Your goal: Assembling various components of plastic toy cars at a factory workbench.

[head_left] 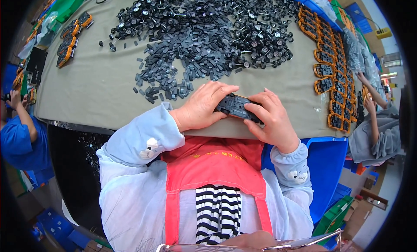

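Toy car [236, 106] between the fingers [266, 114], blocks [195, 52] on the table [95, 91] beyond them, wheelsets [266, 45] either side of those, car rows [324, 70] off right, car cluster [67, 46] far left!

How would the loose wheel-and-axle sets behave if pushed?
The wheel-and-axle sets would probably roll, since round wheels sit on straight, thin axles. Those in the heap may snag, because they lie jumbled over one another. The table cover looks matte and cloth-like, so it might slow strays a little.
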The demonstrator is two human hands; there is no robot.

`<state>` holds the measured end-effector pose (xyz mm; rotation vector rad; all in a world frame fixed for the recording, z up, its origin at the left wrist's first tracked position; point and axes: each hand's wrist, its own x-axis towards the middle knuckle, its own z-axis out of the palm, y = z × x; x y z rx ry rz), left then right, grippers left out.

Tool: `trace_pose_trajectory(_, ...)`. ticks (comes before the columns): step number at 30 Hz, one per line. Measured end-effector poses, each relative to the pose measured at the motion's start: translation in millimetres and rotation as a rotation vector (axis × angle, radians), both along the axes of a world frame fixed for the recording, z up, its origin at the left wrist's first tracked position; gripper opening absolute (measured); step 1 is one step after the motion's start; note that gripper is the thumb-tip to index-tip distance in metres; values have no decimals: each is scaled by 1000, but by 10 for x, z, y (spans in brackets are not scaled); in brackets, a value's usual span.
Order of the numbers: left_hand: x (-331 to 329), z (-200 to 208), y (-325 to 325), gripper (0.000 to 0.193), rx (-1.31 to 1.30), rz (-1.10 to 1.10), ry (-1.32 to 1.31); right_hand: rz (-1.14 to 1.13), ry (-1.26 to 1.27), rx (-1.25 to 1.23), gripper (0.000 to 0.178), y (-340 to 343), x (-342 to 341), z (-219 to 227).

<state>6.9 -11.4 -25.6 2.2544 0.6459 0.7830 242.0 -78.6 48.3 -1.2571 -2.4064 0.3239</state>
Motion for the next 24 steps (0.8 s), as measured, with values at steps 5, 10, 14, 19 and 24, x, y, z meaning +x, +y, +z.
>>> trace_pose_trajectory(5,42,22,-37,83,6,8,31,4,-35,18,50,11,85,-42)
trace_pose_trajectory(10,83,82,-123,77,119,48,32,-181,156,-138,68,-179,208,-125)
trace_pose_trajectory(14,164,223,-182,55,281,96,95,-307,255,-226,73,-238,320,-329)
trace_pose_trajectory(19,241,160,-164,39,253,14,144,-280,284,-278,69,-199,360,-344)
trace_pose_trajectory(24,301,138,-213,33,307,-16,84,-188,395,-392,60,-141,503,-344)
